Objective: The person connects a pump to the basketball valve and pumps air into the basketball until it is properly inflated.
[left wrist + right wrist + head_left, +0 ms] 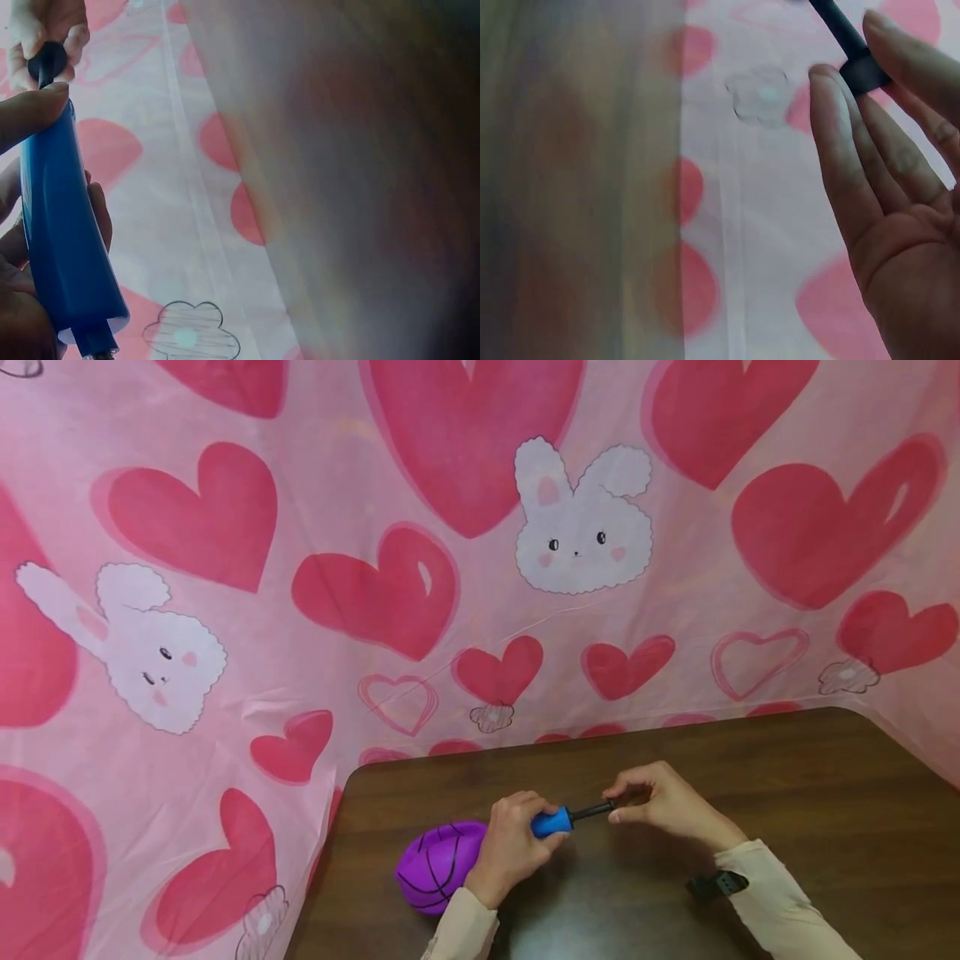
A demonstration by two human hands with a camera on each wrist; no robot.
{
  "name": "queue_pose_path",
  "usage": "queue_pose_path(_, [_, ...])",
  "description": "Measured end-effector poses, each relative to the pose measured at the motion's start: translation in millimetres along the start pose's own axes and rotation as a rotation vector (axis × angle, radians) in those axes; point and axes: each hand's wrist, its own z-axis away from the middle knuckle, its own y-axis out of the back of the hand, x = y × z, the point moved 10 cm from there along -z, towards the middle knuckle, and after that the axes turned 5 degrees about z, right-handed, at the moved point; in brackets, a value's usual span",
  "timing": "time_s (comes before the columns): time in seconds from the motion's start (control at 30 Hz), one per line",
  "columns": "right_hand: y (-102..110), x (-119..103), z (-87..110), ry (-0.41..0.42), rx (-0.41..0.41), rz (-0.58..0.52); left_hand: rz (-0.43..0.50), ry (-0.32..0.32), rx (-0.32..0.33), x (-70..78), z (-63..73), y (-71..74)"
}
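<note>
A small blue hand pump (71, 225) is in my left hand (515, 839), fingers and thumb wrapped round its barrel. From the barrel's far end a black plunger rod (592, 810) sticks out toward the right. My right hand (671, 802) pinches the black end knob (864, 73) of that rod between thumb and fingers. Beside the left hand sits a purple ball (438, 868) with black lines, dented and partly hidden behind that hand. In the left wrist view a short metal tip shows at the pump's lower end, cut off by the frame.
The dark wooden table (840, 810) has rounded corners and lies under both hands. Behind and to the left hangs a pink cloth (330, 468) with hearts and rabbit faces. A black strapped device (717, 885) sits at the right wrist, by the sleeve.
</note>
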Motion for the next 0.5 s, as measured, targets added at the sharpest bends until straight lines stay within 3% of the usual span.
queue_pose_path(0.23, [-26,-15,-5.2,0.088,0.041,0.004,-0.025,-0.016,-0.007,3.4,0.2,-3.2])
queue_pose_path(0.5, [-23,-15,-4.8,0.080,0.038,0.033,0.004,-0.024,0.004,4.1,-1.3,0.0])
